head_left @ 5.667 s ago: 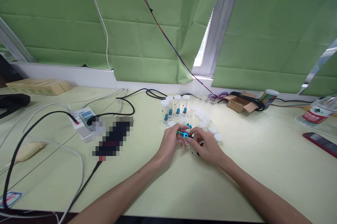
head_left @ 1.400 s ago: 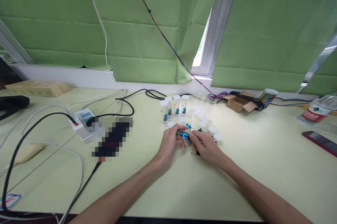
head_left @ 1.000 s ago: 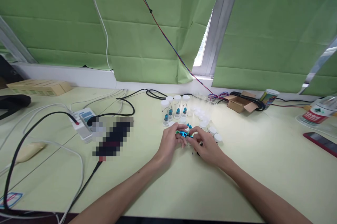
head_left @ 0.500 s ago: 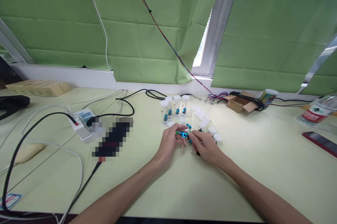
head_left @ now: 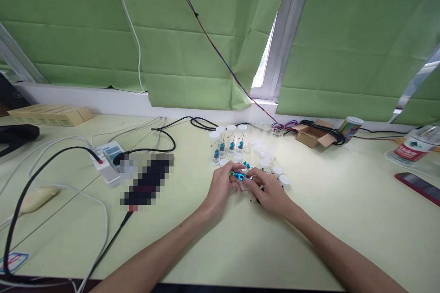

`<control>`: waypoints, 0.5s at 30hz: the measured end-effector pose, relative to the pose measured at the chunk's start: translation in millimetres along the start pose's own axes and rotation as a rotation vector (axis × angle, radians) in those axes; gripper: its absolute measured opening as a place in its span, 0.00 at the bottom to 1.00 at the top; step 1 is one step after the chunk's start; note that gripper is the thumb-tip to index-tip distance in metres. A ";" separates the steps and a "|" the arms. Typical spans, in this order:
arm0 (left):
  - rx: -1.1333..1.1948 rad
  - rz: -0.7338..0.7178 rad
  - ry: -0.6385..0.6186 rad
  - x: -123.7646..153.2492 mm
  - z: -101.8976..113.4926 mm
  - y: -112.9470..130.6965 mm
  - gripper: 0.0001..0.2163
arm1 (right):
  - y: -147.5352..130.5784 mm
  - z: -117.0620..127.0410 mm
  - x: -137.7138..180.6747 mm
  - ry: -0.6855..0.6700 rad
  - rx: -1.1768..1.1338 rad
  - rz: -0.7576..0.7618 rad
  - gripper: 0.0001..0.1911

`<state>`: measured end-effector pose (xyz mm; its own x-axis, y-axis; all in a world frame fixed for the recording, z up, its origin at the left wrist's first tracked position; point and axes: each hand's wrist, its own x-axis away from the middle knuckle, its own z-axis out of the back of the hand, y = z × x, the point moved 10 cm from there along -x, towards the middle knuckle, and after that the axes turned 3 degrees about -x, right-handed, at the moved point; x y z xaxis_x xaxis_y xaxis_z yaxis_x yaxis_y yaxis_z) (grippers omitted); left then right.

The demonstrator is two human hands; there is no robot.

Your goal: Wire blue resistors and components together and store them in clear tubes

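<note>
Above the table, a small bright blue metal part (head_left: 240,176) with a green end is held between the fingers of my left hand (head_left: 222,183). My right hand (head_left: 268,187) has its thumb and fingers pinched at the right end of that part, and they cover that end. Another blue metal piece (head_left: 246,164) lies just beyond my fingers. Small dark and metal pieces lie beneath and beside my right hand, partly hidden by it. Behind my left hand stand several clear tubes (head_left: 215,148) with white caps, each with a blue piece and a thin rod inside.
White caps (head_left: 283,180) and clear containers sit to the right of the tubes. Farther back is an open cardboard box (head_left: 311,135) with a black cable, next to a can (head_left: 351,127). A power strip (head_left: 109,162) and cables lie left; a phone (head_left: 419,187) and bottle (head_left: 412,146) right.
My right thumb and fingers have shifted slightly at the right end of the blue metal part, covering more of it. My left hand stays in place.
</note>
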<state>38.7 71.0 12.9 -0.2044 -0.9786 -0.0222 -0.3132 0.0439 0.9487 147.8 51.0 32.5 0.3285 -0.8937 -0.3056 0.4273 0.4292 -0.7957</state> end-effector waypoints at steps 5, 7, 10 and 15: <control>-0.004 0.003 -0.003 -1.3 -0.3 -1.9 0.19 | -3.0 -0.1 0.3 -0.016 0.003 0.011 0.15; -0.004 0.006 -0.001 -1.1 -0.4 -2.1 0.19 | -2.3 -0.5 0.0 -0.019 0.000 0.014 0.18; -0.002 0.007 -0.002 -0.7 -0.4 -2.5 0.19 | -0.5 -0.6 -0.7 -0.016 0.001 0.012 0.23; -0.011 0.001 -0.001 -0.5 0.1 -2.3 0.20 | -0.1 -2.2 -0.7 -0.029 0.009 0.000 0.24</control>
<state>39.4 71.4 10.6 -0.2058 -0.9783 -0.0221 -0.3032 0.0423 0.9520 145.7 51.2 31.7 0.3526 -0.8897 -0.2900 0.4352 0.4303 -0.7908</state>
